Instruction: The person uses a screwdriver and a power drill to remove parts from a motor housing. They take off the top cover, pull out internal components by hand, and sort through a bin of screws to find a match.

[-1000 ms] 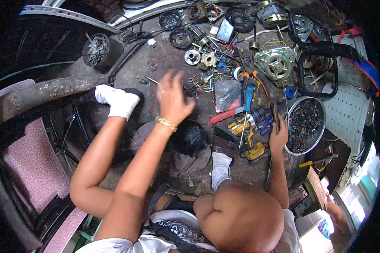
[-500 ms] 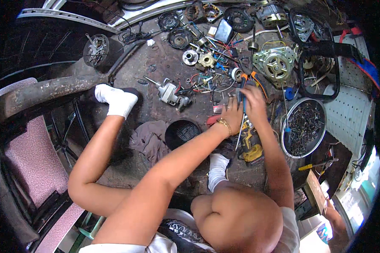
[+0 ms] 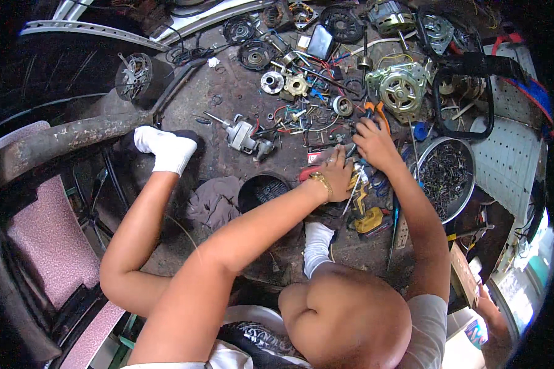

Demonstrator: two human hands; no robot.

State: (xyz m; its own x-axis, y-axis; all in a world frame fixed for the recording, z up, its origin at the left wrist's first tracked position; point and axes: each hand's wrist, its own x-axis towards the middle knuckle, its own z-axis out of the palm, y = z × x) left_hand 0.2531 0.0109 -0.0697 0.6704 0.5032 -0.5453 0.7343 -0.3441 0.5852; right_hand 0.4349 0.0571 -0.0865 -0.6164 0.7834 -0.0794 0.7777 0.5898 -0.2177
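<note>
My right hand (image 3: 374, 144) is closed with bent fingers at a pair of orange-handled pliers (image 3: 380, 114), whose orange grips show past my fingertips; part of them is hidden. Beside it, my left hand (image 3: 337, 177), a gold bracelet on its wrist, lies palm down with fingers stretched out over the tools. A thin metal rod (image 3: 352, 195) sticks out below that palm. Just nearer to me is a yellow and black power drill (image 3: 368, 216). What lies directly beneath the left palm is hidden.
A gearbox-like metal part (image 3: 245, 136) lies left of my hands. Motor housings (image 3: 403, 91) and loose parts spread across the far side. To the right stands a round pan (image 3: 444, 178) of screws. A black bucket (image 3: 261, 192) and grey rag (image 3: 215, 203) sit near my leg.
My right hand has drawn slightly apart from the left, toward the right, and the orange grips have shifted right with it. The left hand stays nearly in place. The view has shifted a little.
</note>
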